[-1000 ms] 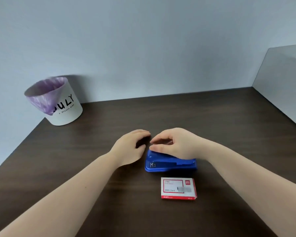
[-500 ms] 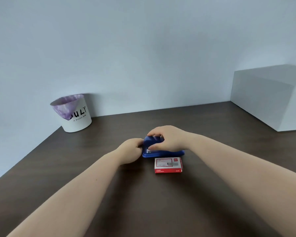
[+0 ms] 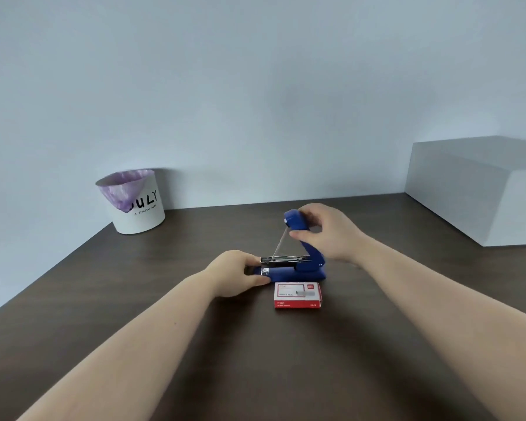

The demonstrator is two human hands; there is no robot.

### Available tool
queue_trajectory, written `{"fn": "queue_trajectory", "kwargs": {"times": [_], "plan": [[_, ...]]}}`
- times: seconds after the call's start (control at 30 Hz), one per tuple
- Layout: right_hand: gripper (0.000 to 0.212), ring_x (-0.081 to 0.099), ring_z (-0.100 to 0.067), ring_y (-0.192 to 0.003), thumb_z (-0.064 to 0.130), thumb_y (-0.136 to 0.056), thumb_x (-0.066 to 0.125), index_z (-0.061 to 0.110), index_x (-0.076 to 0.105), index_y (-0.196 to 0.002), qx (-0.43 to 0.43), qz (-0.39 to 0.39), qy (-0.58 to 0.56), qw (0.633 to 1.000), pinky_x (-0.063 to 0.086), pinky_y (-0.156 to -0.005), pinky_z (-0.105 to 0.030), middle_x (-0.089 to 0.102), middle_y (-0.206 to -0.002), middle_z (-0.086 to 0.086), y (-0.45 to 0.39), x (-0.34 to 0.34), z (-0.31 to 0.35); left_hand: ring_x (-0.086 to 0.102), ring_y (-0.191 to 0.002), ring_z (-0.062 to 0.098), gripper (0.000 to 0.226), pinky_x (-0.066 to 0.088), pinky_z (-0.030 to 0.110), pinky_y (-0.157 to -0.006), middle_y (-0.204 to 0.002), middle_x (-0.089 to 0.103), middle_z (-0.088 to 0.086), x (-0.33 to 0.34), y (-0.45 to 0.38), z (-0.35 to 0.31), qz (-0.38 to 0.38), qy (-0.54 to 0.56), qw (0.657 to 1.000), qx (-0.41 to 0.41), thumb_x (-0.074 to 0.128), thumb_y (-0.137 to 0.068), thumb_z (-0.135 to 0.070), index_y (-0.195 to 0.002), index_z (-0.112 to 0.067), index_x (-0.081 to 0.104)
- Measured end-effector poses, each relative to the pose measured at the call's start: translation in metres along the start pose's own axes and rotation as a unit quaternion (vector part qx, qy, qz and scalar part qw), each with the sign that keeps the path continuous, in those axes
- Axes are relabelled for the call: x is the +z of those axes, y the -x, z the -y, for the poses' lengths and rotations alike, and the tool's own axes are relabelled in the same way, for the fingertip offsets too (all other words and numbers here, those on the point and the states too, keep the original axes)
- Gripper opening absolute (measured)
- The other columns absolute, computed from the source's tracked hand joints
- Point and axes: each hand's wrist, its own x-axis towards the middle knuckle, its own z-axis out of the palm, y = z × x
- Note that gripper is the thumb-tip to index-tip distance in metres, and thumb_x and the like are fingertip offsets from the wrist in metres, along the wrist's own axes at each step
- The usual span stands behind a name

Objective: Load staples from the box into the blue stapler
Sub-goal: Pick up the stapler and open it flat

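Head view | nearest me, red-and-white cardboard staple box (image 3: 297,295) flat on dark wooden table (image 3: 164,344) | just behind, blue plastic stapler (image 3: 296,270): my left hand (image 3: 236,276) pinches its base front, my right hand (image 3: 324,230) grips its raised lid | far left, white round bin (image 3: 138,205)

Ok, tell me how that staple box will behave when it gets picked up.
The staple box lies flat, so it probably won't roll or tip. It looks like thin card, so a hard squeeze may dent it. It appears closed, but tilted, the staples might slide out.
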Motion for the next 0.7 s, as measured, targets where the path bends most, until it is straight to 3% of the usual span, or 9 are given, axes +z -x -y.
{"fn": "queue_trajectory", "kwargs": {"times": [0.07,0.17,0.23,0.3,0.47,0.6,0.7], "plan": [[0.037,0.064,-0.021,-0.097,0.012,-0.080,0.070,0.015,0.054,-0.113,0.013,-0.021,-0.059,0.998,0.049,-0.085,-0.025,0.067,-0.105,-0.008,0.006,-0.017,-0.005,0.062,-0.086,0.025,0.020,0.050,0.038,-0.083,-0.089,0.071,0.002,0.000,-0.001,0.000,0.006,0.001,1.000,0.000,0.062,-0.081,-0.042,-0.092,-0.026,0.068],[0.044,0.061,-0.024,-0.093,0.006,-0.081,0.065,0.026,0.053,-0.118,0.023,-0.037,-0.055,0.998,0.052,-0.081,-0.024,0.061,-0.099,-0.003,0.015,-0.038,-0.018,0.060,-0.083,0.026,0.025,0.050,0.039,-0.081,-0.086,0.069,0.004,0.000,-0.002,-0.001,0.005,-0.009,1.000,-0.002,0.061,-0.081,-0.043,-0.092,-0.022,0.068],[0.036,0.062,-0.026,-0.096,0.006,-0.083,0.065,0.024,0.059,-0.114,0.046,-0.037,-0.086,0.995,0.059,-0.083,-0.032,0.060,-0.100,-0.002,0.022,-0.046,-0.029,0.056,-0.078,0.024,0.027,0.048,0.037,-0.077,-0.078,0.064,0.000,0.001,-0.001,-0.001,-0.002,-0.010,1.000,-0.001,0.060,-0.082,-0.044,-0.092,-0.019,0.067],[0.028,0.065,-0.025,-0.095,0.006,-0.084,0.066,0.018,0.062,-0.109,0.073,-0.031,-0.114,0.990,0.060,-0.082,-0.030,0.061,-0.104,-0.010,0.029,-0.053,-0.039,0.051,-0.075,0.019,0.026,0.043,0.032,-0.071,-0.070,0.055,-0.008,0.002,0.001,-0.002,-0.012,-0.006,1.000,0.001,0.060,-0.083,-0.043,-0.091,-0.020,0.067],[0.016,0.066,-0.025,-0.091,0.010,-0.083,0.069,0.013,0.066,-0.098,0.140,-0.013,-0.081,0.987,0.056,-0.088,-0.037,0.067,-0.103,-0.013,0.046,-0.057,-0.066,0.050,-0.076,0.017,0.027,0.037,0.027,-0.070,-0.074,0.055,-0.007,0.004,0.000,-0.001,-0.024,-0.006,1.000,0.000,0.060,-0.083,-0.042,-0.096,-0.020,0.068],[0.014,0.062,-0.015,-0.092,0.017,-0.081,0.071,0.021,0.071,-0.094,0.139,-0.002,-0.039,0.990,0.046,-0.076,-0.014,0.070,-0.097,0.001,0.057,-0.048,-0.076,0.055,-0.081,0.019,0.026,0.044,0.032,-0.075,-0.085,0.064,-0.004,0.005,0.001,0.001,-0.015,-0.003,1.000,-0.008,0.060,-0.083,-0.041,-0.098,-0.021,0.067],[0.016,0.063,-0.006,-0.088,0.018,-0.080,0.073,0.023,0.071,-0.095,0.126,0.034,-0.018,0.991,0.045,-0.071,-0.005,0.070,-0.096,0.006,0.057,-0.043,-0.073,0.060,-0.090,0.021,0.028,0.047,0.034,-0.084,-0.097,0.069,-0.001,0.008,0.002,0.003,-0.019,0.027,0.999,-0.017,0.061,-0.083,-0.040,-0.104,-0.021,0.066]]}}
